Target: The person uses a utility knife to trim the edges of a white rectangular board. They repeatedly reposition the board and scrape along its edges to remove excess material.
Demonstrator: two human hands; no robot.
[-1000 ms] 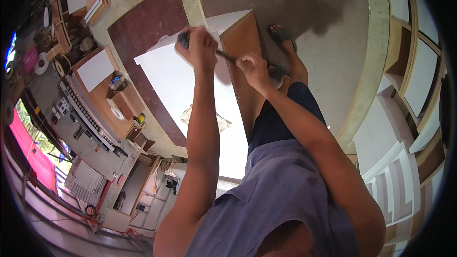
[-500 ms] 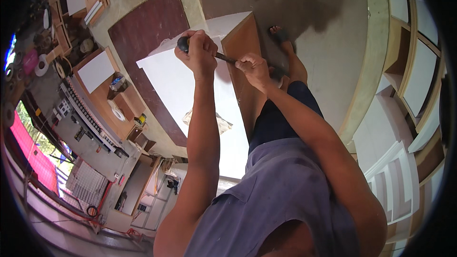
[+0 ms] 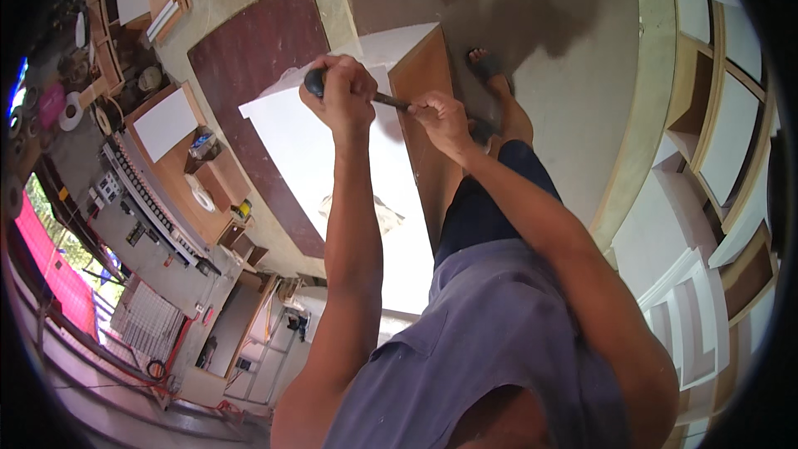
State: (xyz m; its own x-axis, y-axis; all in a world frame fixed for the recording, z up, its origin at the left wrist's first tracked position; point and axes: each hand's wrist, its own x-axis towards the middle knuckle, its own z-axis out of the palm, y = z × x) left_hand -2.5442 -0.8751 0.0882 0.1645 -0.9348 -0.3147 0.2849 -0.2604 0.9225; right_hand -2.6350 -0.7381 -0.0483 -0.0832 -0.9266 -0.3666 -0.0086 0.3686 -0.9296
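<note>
A file [image 3: 389, 100] with a rounded black handle and a dark narrow blade lies across the edge of a white-topped wooden cabinet [image 3: 293, 143]. My left hand [image 3: 345, 96] is wrapped round its handle, whose black end sticks out on the left. Farther right, the fingers of my right hand [image 3: 440, 123] pinch the other end of the blade, by the cabinet's brown side panel [image 3: 422, 75]. Whether the blade touches the edge, I cannot tell. A crumpled pale cloth [image 3: 378, 214] rests on the white top, partly hidden by my left forearm.
Beneath the cabinet's left side is a dark red board [image 3: 253, 50]. My sandalled foot [image 3: 480, 66] stands on the floor to the right. Cabinet frames with white panels [image 3: 733, 137] line the right rim. A wooden unit holding a tape roll [image 3: 199, 193] stands at left.
Both hands and the file have shifted slightly to the left. My grip looks the same. The cabinet and cloth stay in place.
</note>
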